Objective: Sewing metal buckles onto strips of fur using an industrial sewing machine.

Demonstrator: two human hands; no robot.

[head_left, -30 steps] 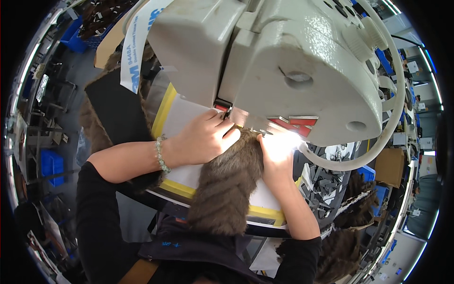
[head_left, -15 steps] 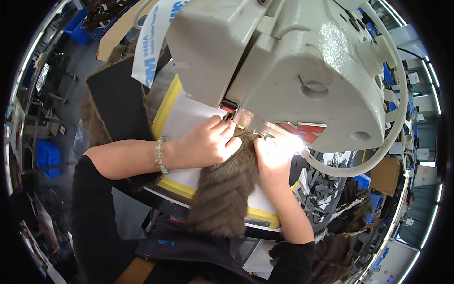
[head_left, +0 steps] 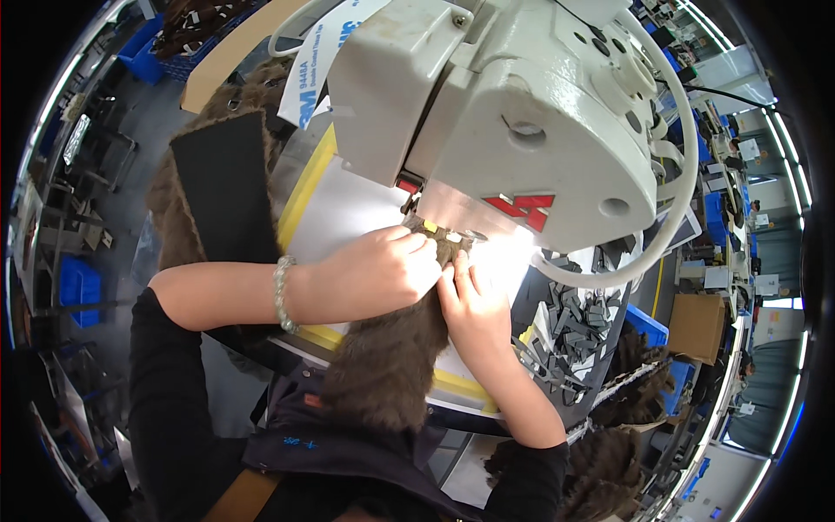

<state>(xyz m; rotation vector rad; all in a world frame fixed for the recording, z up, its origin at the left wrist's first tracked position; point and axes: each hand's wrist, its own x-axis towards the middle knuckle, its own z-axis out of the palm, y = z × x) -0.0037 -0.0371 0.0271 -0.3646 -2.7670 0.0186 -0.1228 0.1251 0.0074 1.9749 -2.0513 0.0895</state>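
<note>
A strip of brown fur (head_left: 387,365) runs from under the head of a large white sewing machine (head_left: 513,148) down over the table's near edge. My left hand (head_left: 396,270), a beaded bracelet on its wrist, is closed on the fur just before the needle area. Its fingertips are partly hidden. My right hand (head_left: 474,304) holds the fur's right edge, thumb and fingers close together near the presser foot. A small yellow piece (head_left: 430,226) shows beside the foot. The machine's lamp lights the white work surface (head_left: 339,209) brightly.
Left of the machine lies a black panel (head_left: 224,183) on more fur (head_left: 165,213). Many dark grey scraps (head_left: 574,313) cover the table at right. A white hose (head_left: 661,252) loops beside the machine. A cardboard box (head_left: 696,329) and fur pieces (head_left: 609,470) stand farther right.
My view has shifted, and the machine appears higher and smaller. The left hand has closed further over the fur and nearer the right hand, whose fingers have moved along the edge.
</note>
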